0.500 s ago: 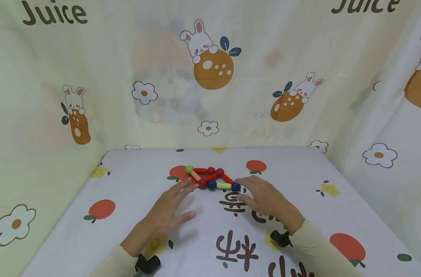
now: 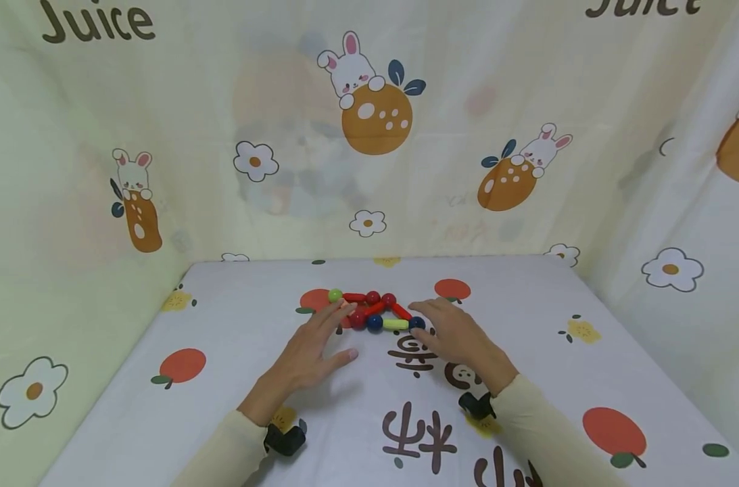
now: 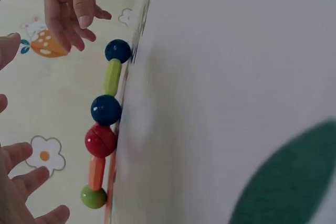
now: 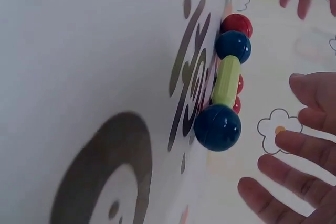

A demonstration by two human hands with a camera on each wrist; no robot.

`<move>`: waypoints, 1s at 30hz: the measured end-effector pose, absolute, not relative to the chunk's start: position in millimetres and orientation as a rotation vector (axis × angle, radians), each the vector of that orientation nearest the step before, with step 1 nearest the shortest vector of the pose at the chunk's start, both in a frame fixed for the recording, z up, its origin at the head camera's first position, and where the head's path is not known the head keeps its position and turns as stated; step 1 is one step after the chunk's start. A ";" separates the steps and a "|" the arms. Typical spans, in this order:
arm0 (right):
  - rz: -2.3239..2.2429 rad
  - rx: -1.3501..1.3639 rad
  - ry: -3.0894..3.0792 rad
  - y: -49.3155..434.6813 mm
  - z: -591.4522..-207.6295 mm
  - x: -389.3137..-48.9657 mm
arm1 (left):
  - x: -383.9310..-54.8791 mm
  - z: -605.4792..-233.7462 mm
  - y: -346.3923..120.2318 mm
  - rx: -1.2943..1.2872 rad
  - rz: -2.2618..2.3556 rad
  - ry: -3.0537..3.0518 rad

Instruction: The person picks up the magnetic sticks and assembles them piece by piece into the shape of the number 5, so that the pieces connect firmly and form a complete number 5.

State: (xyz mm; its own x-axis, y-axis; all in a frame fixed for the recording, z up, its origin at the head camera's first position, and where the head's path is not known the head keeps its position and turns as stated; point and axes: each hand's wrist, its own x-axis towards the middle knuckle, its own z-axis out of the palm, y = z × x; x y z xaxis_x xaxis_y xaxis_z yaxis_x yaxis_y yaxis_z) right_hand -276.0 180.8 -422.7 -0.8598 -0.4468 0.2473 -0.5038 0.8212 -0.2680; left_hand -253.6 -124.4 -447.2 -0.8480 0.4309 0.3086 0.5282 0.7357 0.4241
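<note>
A flat shape of magnetic balls and rods lies on the table. Its left end has a green ball [image 2: 335, 295], a red rod [image 2: 353, 297] and an orange rod [image 3: 96, 173], mostly covered by fingers in the head view. Two blue balls [image 2: 374, 322] flank a yellow-green rod [image 2: 396, 325] along the near side. Red balls [image 2: 358, 319] and more red rods [image 2: 401, 311] form the rest. Over the left end, my left hand [image 2: 311, 352] hovers with spread fingers, holding nothing. My right hand [image 2: 460, 338] is beside the right blue ball [image 4: 218, 127], fingers extended and holding nothing.
A white cloth [image 2: 223, 392] printed with fruit and dark lettering covers the table. Behind it hangs a cream curtain [image 2: 284, 216] with rabbits and flowers, also closing off both sides. Each wrist wears a black camera [image 2: 286, 439].
My left hand has moved right and slightly forward, so its fingers now cover the orange rod. The right hand has shifted slightly forward. The joined pieces look unchanged.
</note>
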 end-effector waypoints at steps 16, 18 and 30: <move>0.921 0.453 -2.785 161.7 -438.4 -295.2 | -271.5 -460.1 -110.5 -0.679 -1.004 -2.766; 0.968 0.407 -2.787 157.6 -440.2 -296.0 | -272.9 -462.2 -108.9 -0.661 -1.042 -2.747; 0.971 0.319 -2.799 154.1 -447.5 -298.2 | -279.1 -467.9 -100.8 -0.587 -1.169 -2.701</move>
State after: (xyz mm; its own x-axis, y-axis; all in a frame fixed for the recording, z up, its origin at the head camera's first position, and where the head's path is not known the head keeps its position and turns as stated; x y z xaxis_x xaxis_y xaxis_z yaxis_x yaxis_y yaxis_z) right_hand -298.2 154.1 -447.5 -0.9642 -0.1472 0.2207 -0.2522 0.7663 -0.5910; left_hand -279.1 -100.8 -467.9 -0.9140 0.2955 0.2779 0.4049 0.6218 0.6704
